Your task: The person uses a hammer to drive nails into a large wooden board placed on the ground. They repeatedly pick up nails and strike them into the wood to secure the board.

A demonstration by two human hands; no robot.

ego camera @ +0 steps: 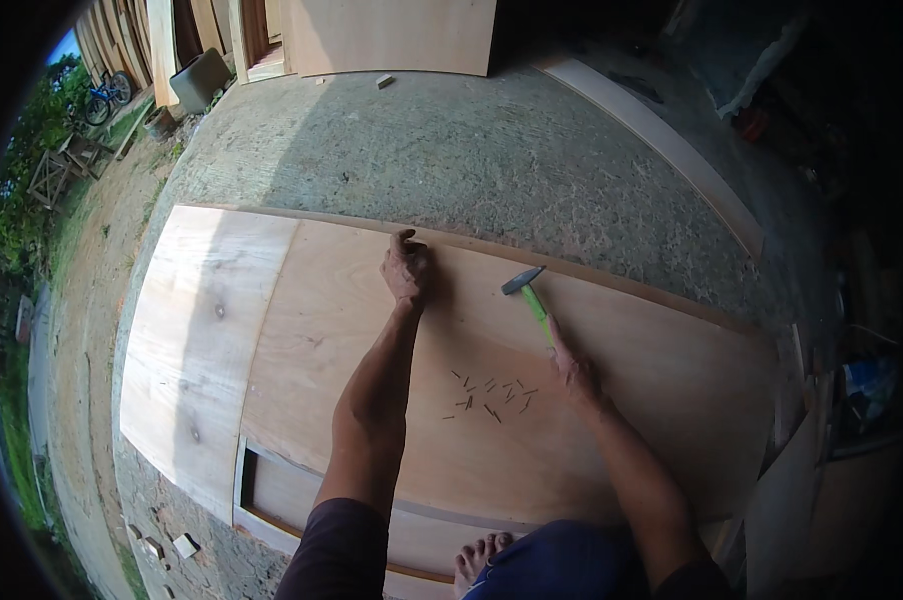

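Note:
A large plywood panel (331,300) lies flat before me on a wooden frame. Near its far edge my left hand (406,271) rests with curled fingers; whether a nail is between them is too small to tell. My right hand (573,370) grips the green handle of a hammer (535,303). The hammer's metal head is over the panel, to the right of my left hand. Several loose nails (492,413) are scattered on the plywood between my two forearms.
An opening in the wooden frame (279,487) shows at the near left, and my bare foot (481,559) is on the near side. Wood offcuts (185,545) lie on the concrete floor (421,142). A long board (669,150) is at the far right, and an upright panel (399,34) stands beyond.

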